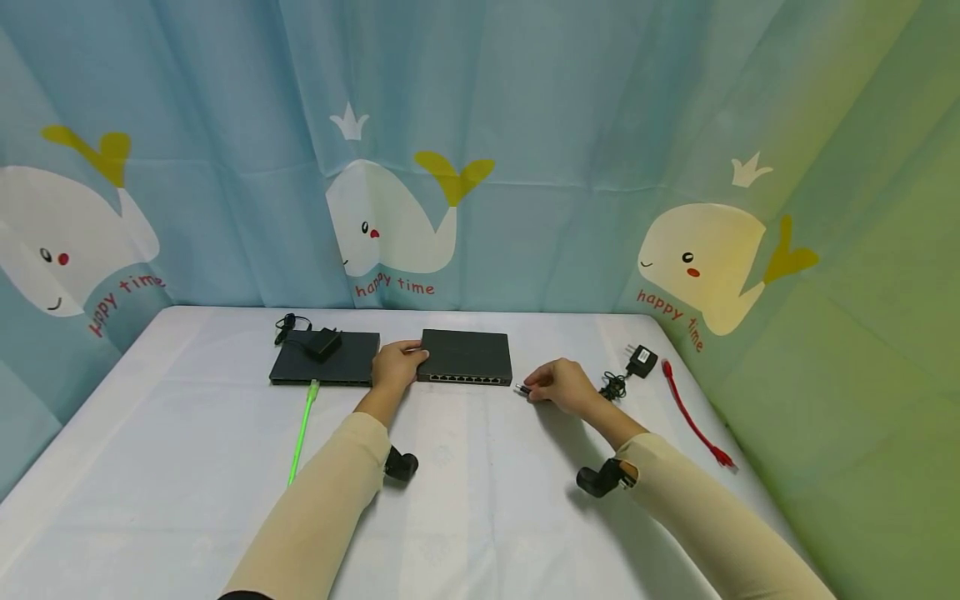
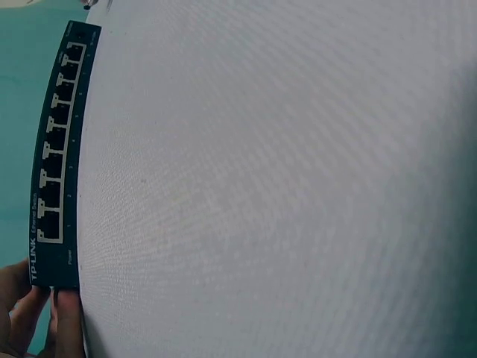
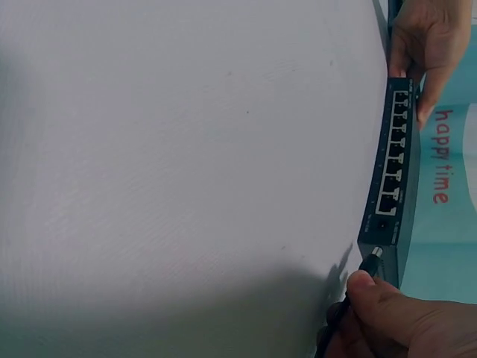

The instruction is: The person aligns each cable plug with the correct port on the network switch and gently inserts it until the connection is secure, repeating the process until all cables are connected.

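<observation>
A black TP-LINK Ethernet switch (image 1: 465, 352) lies on the white table with its row of ports facing me. My left hand (image 1: 396, 364) grips its left end, the thumb on top. In the left wrist view, the fingers (image 2: 69, 321) sit at the end by the Power label. My right hand (image 1: 561, 385) pinches a black power plug (image 3: 371, 261) between thumb and fingertips. The plug's metal tip points at the switch, close by the round power socket (image 3: 383, 224) at its right end. Part of the plug's cord is hidden by the hand.
A second black flat box (image 1: 288, 367) lies at left, with a power adapter (image 1: 324, 343) on top and a green cable (image 1: 303, 429) at its front. Right of my right hand are another adapter (image 1: 642, 361), a bundled cord (image 1: 613, 386) and a red cable (image 1: 686, 408). A curtain (image 1: 525, 233) hangs behind.
</observation>
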Demonstrator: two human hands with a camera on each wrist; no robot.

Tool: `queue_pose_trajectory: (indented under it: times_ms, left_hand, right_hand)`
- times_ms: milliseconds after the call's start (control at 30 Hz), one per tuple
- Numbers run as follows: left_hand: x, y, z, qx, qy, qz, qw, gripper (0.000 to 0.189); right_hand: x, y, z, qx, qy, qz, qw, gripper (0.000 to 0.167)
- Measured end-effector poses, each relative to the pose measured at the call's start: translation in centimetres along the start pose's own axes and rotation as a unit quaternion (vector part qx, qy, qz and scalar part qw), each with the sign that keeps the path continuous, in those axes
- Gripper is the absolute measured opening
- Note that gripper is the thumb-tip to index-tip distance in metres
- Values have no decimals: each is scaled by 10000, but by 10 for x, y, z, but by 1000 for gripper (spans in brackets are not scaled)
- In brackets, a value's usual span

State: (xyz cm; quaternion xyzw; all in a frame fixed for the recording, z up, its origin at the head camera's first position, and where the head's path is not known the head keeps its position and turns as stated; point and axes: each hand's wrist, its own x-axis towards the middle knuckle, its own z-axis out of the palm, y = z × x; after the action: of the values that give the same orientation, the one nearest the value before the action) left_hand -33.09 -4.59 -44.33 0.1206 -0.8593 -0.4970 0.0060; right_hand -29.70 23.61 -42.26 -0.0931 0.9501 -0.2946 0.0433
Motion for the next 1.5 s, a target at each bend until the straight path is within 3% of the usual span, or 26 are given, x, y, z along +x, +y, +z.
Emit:
queue_pose_trajectory:
  times_ms: [333, 500, 667, 900, 1200, 1500]
  left_hand:
    - [0, 1, -1, 65, 45, 69, 9999, 34]
    - [1, 1, -1, 88, 40, 51, 9999, 34]
    - [0, 1, -2, 79, 36, 35, 10000, 34]
    - [0, -1, -1, 61, 25, 17, 10000, 34]
    - [3, 1, -3, -200, -173, -251, 9993, 34]
    - [9, 1, -3, -264, -302, -442, 9982, 33]
  right_hand:
    - [-4, -9, -2, -94, -133, 121, 9998, 16]
    - [-6, -12, -1, 420, -207, 451, 9979, 16]
    - [-6, -15, 2, 1297, -335, 987, 9861, 19]
    - [-6, -20, 7, 2013, -538, 1504, 9664, 22]
    - [-4, -25, 17, 3080, -766, 1755, 9319, 27]
    - [-2, -31, 23, 3188, -642, 1971, 9249, 27]
